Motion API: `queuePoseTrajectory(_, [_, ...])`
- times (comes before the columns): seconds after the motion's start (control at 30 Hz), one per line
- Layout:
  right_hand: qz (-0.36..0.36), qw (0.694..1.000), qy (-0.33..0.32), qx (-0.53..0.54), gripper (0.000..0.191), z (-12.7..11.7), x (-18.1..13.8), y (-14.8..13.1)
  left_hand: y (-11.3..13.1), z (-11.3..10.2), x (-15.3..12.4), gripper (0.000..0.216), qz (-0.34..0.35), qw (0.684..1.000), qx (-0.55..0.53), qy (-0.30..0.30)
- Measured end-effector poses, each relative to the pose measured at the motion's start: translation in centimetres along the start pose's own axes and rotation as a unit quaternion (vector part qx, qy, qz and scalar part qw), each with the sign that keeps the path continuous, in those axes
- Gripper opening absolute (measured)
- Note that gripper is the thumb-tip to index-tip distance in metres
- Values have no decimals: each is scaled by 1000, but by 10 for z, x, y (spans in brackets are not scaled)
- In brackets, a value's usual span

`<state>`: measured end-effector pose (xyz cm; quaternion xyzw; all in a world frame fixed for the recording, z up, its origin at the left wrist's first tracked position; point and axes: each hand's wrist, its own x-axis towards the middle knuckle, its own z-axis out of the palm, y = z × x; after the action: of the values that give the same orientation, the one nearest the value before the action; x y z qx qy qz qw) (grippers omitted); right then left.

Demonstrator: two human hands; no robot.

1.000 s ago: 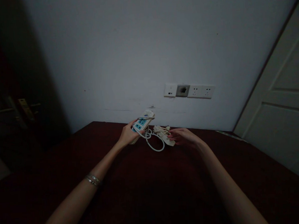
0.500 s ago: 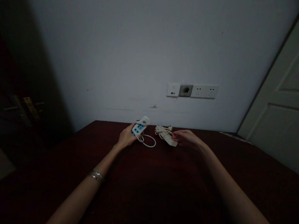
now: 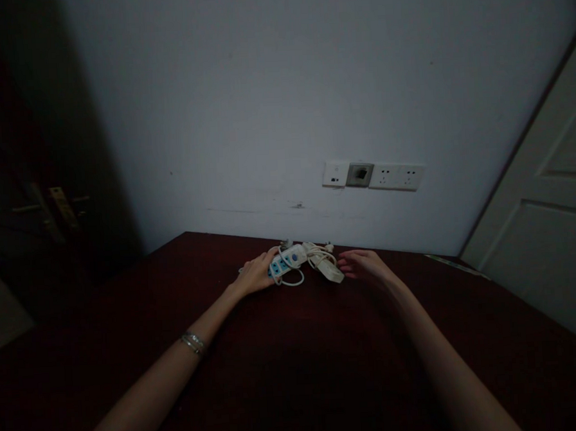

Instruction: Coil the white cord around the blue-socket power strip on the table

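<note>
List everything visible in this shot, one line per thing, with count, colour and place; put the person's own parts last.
power strip with blue sockets: 1, white and blue, far middle of the table, under the left hand's fingers, its white cord looped beside it
cream power strip: 1, cream, just right of the blue one, cord wound around it
table: 1, dark red-brown, fills the lower frame
wall outlet panel: 1 row, white with a grey middle plate, on the wall above the table
wall: 1, pale grey, behind the table
white door: 1, right edge
dark door: 1, brass handle, left edge
bracelet: 1, silver, left wrist
left hand: 1, on the blue-socket strip
right hand: 1, open, beside the cream strip
</note>
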<state>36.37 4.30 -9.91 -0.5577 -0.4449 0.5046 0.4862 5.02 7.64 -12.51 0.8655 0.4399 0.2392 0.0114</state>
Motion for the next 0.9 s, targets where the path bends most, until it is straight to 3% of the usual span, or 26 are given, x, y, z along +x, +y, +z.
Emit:
queuePoseTrajectory(0.2, [5, 1000, 11, -2, 13, -9, 8, 9, -4, -3, 0, 85, 26, 998, -48, -34])
queuePoseTrajectory(0.37, [15, 999, 27, -6, 13, -14, 12, 16, -6, -8, 1, 91, 17, 994, -42, -100])
queuePoseTrajectory(0.6, [14, 998, 54, -13, 13, -21, 16, 27, -14, -9, 2, 101, 14, 988, -76, -137])
queuePoseTrajectory(0.73, [-13, 996, 91, -24, 14, -27, 22, 37, -24, -4, 5, 121, -2, 985, -102, -139])
queuePoseTrajectory(0.9, [-95, 976, 184, -75, 25, -36, 33, 53, -33, -5, 8, 128, 2, 974, -168, -150])
